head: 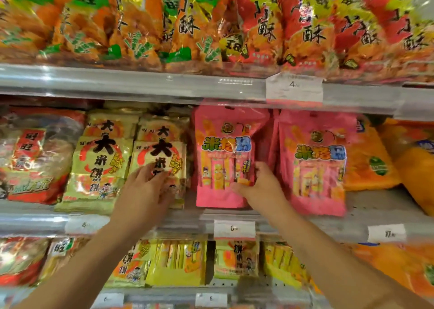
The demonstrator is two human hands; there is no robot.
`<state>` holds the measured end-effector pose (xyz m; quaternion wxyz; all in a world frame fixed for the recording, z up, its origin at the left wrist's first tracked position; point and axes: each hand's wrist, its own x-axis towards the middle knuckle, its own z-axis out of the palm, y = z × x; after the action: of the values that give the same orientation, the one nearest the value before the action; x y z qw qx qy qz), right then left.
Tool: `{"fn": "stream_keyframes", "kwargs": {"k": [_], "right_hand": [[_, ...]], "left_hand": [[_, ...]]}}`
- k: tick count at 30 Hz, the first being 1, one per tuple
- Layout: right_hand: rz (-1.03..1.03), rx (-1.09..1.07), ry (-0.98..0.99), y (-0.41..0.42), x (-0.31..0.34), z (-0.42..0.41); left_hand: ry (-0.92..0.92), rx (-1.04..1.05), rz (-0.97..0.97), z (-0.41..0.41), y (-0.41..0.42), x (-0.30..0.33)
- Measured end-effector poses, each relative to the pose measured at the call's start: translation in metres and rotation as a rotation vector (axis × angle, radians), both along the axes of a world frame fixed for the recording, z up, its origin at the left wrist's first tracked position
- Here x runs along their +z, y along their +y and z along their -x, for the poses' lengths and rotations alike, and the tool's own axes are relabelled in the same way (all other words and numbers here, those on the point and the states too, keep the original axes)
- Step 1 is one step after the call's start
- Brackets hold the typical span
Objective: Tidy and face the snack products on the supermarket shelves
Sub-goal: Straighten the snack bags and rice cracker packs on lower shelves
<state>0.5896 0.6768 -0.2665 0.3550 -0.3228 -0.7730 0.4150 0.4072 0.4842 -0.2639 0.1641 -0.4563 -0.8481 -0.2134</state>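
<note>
Your left hand (150, 186) lies flat on the yellow 大米饼 pack (162, 165); just right of it, your right hand (260, 186) grips the pink 米 pouch (223, 144)

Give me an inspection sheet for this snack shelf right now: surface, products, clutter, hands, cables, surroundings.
Surface: middle shelf, bare patch at right.
Job's things: pink pouch upright; second pink pouch beside it; gold rice cracker packs stacked, leaning.
Clutter: nothing seen.
Hands: left hand fingers spread on a gold pack; right hand grips the pink pouch's lower corner.
Cables: nothing seen.
Surroundings: orange bags above, yellow packs below, price tags.
</note>
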Motion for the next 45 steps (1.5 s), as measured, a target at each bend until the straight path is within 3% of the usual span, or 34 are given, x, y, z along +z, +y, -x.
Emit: {"fn": "stream_keyframes", "kwargs": {"k": [5,10,14,19,25,30,33,37,42,45], "right_hand": [[-0.106,-0.007,-0.101,-0.007,-0.006,0.008],[-0.061,-0.003,-0.130,-0.011,-0.006,0.003],[-0.136,-0.049,-0.148,-0.017,-0.007,-0.004],[-0.220,-0.114,-0.101,-0.037,-0.020,-0.037],[-0.337,-0.141,-0.319,-0.043,-0.062,-0.121],[-0.186,-0.190,-0.416,-0.022,-0.076,-0.201],[-0.219,-0.252,-0.477,0.003,-0.079,-0.236],[-0.374,-0.309,-0.401,0.043,-0.073,-0.272],[-0.574,-0.192,-0.558,0.086,-0.061,-0.296],[-0.716,-0.133,-0.557,0.101,-0.058,-0.303]], "left_hand": [[0.068,-0.009,-0.045,-0.002,-0.002,-0.011],[0.066,-0.028,-0.069,-0.001,0.000,-0.013],[0.190,0.015,-0.116,-0.013,0.002,-0.022],[0.381,-0.369,-0.203,-0.061,0.013,-0.053],[0.326,-0.629,-0.125,-0.119,0.039,-0.074],[0.325,-0.642,-0.013,-0.152,0.065,-0.080],[0.349,-0.621,0.013,-0.170,0.081,-0.085],[0.343,-0.557,-0.001,-0.204,0.109,-0.088],[0.344,-0.425,-0.002,-0.256,0.148,-0.089],[0.302,-0.319,0.010,-0.276,0.160,-0.092]]}}
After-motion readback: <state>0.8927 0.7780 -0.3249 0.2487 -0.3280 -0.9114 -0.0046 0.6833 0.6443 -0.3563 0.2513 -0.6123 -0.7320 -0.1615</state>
